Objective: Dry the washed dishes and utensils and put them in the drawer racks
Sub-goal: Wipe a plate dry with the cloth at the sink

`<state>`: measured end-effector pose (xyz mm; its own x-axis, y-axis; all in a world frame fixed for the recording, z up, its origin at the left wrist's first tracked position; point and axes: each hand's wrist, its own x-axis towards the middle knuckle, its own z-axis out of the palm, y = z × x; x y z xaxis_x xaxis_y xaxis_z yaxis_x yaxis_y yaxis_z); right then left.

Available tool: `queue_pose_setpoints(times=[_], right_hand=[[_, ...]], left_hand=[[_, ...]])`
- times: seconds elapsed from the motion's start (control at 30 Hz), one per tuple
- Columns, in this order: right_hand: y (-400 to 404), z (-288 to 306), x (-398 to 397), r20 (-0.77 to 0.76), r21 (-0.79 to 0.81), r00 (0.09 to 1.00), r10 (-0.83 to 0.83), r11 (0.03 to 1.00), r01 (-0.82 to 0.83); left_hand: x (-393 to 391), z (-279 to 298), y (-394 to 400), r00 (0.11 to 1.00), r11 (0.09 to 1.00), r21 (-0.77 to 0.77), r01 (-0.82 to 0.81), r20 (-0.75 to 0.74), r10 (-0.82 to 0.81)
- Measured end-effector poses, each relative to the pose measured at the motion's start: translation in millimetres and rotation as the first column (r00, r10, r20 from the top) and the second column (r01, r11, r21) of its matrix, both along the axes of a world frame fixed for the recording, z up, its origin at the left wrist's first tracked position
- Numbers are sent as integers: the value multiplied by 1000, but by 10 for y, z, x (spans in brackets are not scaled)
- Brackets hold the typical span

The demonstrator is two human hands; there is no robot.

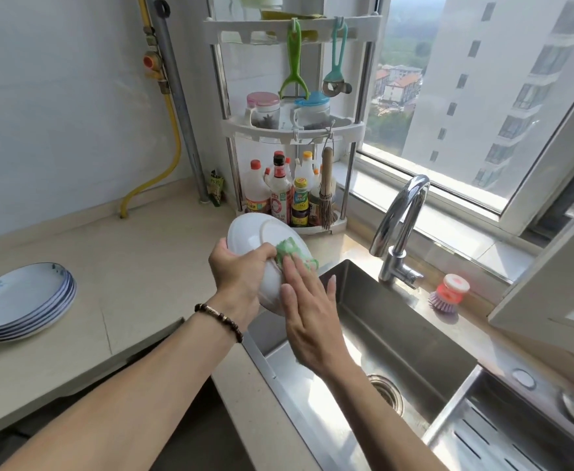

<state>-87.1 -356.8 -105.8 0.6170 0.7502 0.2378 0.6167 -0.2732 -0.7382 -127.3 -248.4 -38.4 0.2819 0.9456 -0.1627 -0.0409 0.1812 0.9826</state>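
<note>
A white plate [250,232] is held tilted on edge above the sink's left rim, its underside facing me. My left hand [239,271] grips its lower left rim, fingers curled round the edge. My right hand [307,309] lies flat with straight fingers on a green cloth [289,249], pressing it against the plate's underside. To the left, a stack of several blue-patterned plates [24,300] rests on the beige counter [136,266].
The steel sink [398,334] lies below the hands, with a chrome tap [398,229] behind it and a pink dish brush [449,294] on the ledge. A corner rack with sauce bottles [285,195] stands behind the plate. A steel drain tray [517,430] sits lower right.
</note>
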Motion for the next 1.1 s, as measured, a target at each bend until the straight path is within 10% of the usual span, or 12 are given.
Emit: queue_pose_setpoints(times=[0.1, 0.27, 0.43, 0.67, 0.87, 1.1], right_hand=[[-25, -91, 241, -276, 20, 956, -99, 994, 109], [-70, -202, 83, -218, 136, 976, -16, 990, 46], [10, 46, 594, -610, 210, 788, -83, 942, 261], [156, 315, 473, -97, 199, 993, 60, 979, -40], [132, 301, 643, -568, 280, 821, 58, 951, 127], [279, 342, 257, -98, 285, 988, 118, 955, -85]], left_hand=[[-51, 15, -29, 996, 995, 46, 91, -9, -91], [-80, 54, -12, 985, 983, 65, 174, -4, -174], [-198, 48, 21, 902, 894, 122, 430, -105, -419], [-211, 52, 6, 854, 816, 255, 519, -181, -487], [-284, 32, -6, 756, 678, 343, 650, -383, -531], [-457, 24, 68, 727, 643, 352, 680, -434, -532]])
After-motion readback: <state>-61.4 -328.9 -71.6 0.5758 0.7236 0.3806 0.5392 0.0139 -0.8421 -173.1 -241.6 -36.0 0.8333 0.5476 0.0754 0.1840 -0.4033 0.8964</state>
